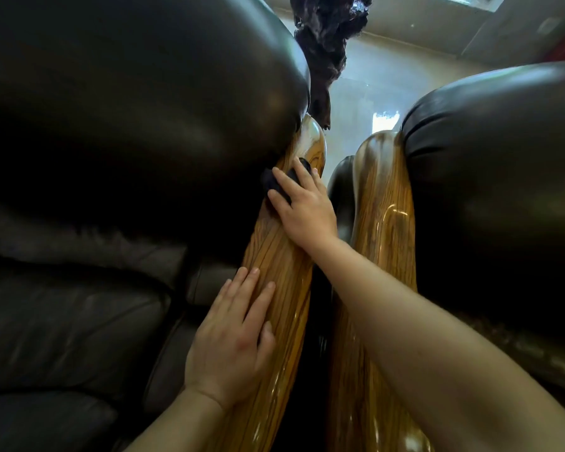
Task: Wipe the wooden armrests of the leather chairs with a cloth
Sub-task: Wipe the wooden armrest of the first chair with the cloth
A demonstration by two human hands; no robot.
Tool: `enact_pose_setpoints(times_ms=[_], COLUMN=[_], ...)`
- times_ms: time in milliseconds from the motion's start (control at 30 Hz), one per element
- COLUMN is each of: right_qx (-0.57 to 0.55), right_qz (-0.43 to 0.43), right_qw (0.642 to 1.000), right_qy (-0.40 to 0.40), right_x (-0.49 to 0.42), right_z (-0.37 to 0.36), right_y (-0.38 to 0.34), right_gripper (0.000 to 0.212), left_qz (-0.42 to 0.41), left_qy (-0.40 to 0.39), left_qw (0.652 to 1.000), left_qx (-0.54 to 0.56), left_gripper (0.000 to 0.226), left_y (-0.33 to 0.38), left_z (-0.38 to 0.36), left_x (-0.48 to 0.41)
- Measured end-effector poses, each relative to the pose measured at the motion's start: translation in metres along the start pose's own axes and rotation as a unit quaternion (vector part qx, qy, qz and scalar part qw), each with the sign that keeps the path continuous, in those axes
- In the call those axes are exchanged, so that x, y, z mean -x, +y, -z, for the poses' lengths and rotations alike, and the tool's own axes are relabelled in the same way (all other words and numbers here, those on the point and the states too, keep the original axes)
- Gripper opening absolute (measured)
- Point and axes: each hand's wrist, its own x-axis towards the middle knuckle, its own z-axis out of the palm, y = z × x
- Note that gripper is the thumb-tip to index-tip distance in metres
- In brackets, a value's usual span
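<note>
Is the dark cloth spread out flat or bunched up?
Bunched up: the cloth shows only as a small dark wad under the right hand's fingers, pressed on the left armrest.

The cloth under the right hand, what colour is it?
The cloth is dark, navy or black, seen in the head view, the only one.

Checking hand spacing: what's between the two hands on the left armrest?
Head view: only bare wood of the left armrest between left hand and right hand, which presses the dark cloth.
</note>
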Motion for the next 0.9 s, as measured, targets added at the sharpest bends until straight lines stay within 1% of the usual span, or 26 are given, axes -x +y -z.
enact_pose_setpoints(times_ms=[33,100,167,200,233,267,333,433,500,567,633,700,733,767,800,833,900], right_qx=[0.002,0.003,-0.001,-0.002,-0.002,0.001,-0.001,-0.076,-0.093,-0.062,-0.004,0.039,0.046,0.048,0.046,0.043,0.020], right_qz=[0.022,0.093,0.147,0.153,0.143,0.114,0.031,-0.097,-0.125,-0.088,0.004,0.105,0.136,0.149,0.142,0.118,0.039], right_qw=[1.000,0.995,0.989,0.988,0.990,0.993,1.000,0.992,0.988,0.994,1.000,0.994,0.990,0.988,0.989,0.992,0.999], right_qy=[0.006,0.023,-0.003,-0.016,-0.017,-0.013,0.001,0.009,0.019,0.021,0.019,0.011,0.003,-0.005,-0.007,0.001,0.011], right_x=[0.016,0.060,0.095,0.094,0.080,0.060,0.011,-0.052,-0.064,-0.040,0.013,0.066,0.079,0.081,0.073,0.058,0.020], right_z=[-0.002,-0.004,-0.006,-0.004,-0.002,0.000,0.001,0.004,0.003,0.001,-0.003,-0.006,-0.007,-0.007,-0.006,-0.005,-0.004], right_y=[0.000,0.003,0.010,0.014,0.016,0.014,0.006,0.005,0.005,-0.001,-0.006,-0.004,0.000,0.005,0.008,0.009,0.007], right_gripper=[0.048,0.044,0.043,0.043,0.044,0.045,0.049,0.055,0.053,0.050,0.047,0.045,0.045,0.046,0.047,0.050,0.057], left_qz=[-0.002,-0.006,-0.004,-0.004,-0.004,-0.006,-0.006,-0.002,0.002,-0.002,-0.008,-0.009,-0.007,-0.006,-0.006,-0.010,-0.017], left_qy=[0.002,0.002,-0.004,-0.006,-0.006,-0.007,-0.006,-0.001,0.003,0.002,0.006,0.003,-0.004,-0.006,-0.004,-0.002,0.001], left_qw=[1.000,1.000,1.000,1.000,1.000,1.000,1.000,1.000,1.000,1.000,1.000,1.000,1.000,1.000,1.000,1.000,1.000], left_qx=[0.002,0.007,0.004,0.002,0.001,0.002,0.006,0.011,0.015,0.012,0.014,0.007,0.001,-0.001,0.001,0.005,0.010], left_gripper=[0.055,0.056,0.057,0.057,0.057,0.057,0.056,0.055,0.054,0.054,0.054,0.054,0.054,0.054,0.055,0.055,0.056], left_y=[0.000,0.000,0.000,0.000,0.000,0.000,0.001,0.000,-0.001,-0.001,0.000,-0.001,-0.001,-0.001,-0.001,-0.002,-0.002], left_z=[0.000,-0.001,-0.001,-0.001,-0.001,-0.001,0.000,-0.001,-0.001,-0.001,0.000,-0.001,-0.001,-0.002,-0.002,-0.003,-0.003], left_x=[0.000,0.001,0.000,0.000,0.001,0.001,0.002,0.001,0.001,0.000,0.001,0.002,0.002,0.002,0.002,0.001,0.001])
